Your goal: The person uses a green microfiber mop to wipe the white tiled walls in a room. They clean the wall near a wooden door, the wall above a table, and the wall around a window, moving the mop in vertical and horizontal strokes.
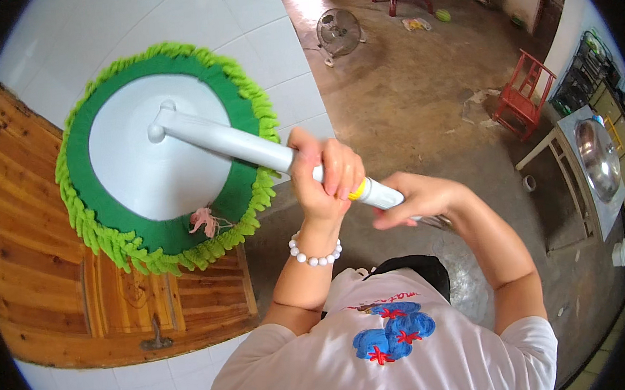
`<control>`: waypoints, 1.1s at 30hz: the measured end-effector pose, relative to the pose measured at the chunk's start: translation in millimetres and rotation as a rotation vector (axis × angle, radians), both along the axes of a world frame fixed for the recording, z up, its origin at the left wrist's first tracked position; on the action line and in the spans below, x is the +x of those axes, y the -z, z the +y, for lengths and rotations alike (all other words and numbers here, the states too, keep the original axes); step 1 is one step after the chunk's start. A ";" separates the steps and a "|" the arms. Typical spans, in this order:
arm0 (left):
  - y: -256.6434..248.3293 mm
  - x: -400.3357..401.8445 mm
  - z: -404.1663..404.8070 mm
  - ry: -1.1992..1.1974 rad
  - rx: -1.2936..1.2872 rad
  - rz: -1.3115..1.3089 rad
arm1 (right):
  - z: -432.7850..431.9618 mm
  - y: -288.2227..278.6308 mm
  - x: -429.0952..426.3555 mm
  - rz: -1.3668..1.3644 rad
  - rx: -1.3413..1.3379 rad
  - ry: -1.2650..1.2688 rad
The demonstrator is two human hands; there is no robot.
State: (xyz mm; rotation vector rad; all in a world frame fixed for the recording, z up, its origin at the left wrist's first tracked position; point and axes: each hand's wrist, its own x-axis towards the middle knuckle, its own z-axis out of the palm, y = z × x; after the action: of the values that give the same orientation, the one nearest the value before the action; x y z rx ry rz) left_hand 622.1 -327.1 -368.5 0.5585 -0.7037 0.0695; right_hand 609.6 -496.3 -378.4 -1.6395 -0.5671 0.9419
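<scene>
My left hand (324, 167) is wrapped around the pale grey handle (233, 143) of a flat round mop, just above a yellow ring (358, 189). Lower on the handle, my right hand (421, 198) grips it near a joint; part of the pole behind that hand is hidden. The mop head (123, 132) is raised at the left, its round grey-white plate facing me. A dark green cloth band (86, 189) and a bright green chenille fringe (266, 111) surround the plate. A pink drawstring (204, 222) hangs at the band's lower edge.
Behind the mop are a white tiled wall (258, 41) and a wooden door (130, 311). A floor fan (338, 32), a red chair (523, 96) and a watermelon (443, 16) stand or lie on the concrete floor. A counter with a metal lid (597, 159) is at the right.
</scene>
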 end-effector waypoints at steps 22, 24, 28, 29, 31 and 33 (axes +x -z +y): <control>-3.0 6.2 -14.5 -0.102 -0.076 0.219 | 9.4 18.5 -47.6 -0.962 -0.134 0.814; 0.1 8.7 -19.2 -0.223 -0.082 0.246 | 16.2 27.8 -59.0 -1.156 -0.324 0.938; 2.9 1.7 -20.1 -0.054 -0.166 0.195 | 5.8 35.3 -46.1 -0.992 -0.459 0.802; 2.5 2.7 -16.0 0.006 -0.165 0.141 | -0.6 29.5 -38.9 -0.797 -0.136 0.612; -4.6 0.6 -11.6 0.171 -0.140 0.028 | -20.2 13.5 -20.1 0.211 0.047 0.053; -8.5 5.2 -13.8 0.137 -0.106 0.078 | -19.1 16.8 -19.4 0.109 0.162 0.146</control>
State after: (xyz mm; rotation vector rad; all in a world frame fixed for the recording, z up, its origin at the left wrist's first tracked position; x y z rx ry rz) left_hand 627.3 -340.8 -360.0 0.4087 -0.6569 -0.0421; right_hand 590.2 -515.4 -395.2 -1.4542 -0.4318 0.8503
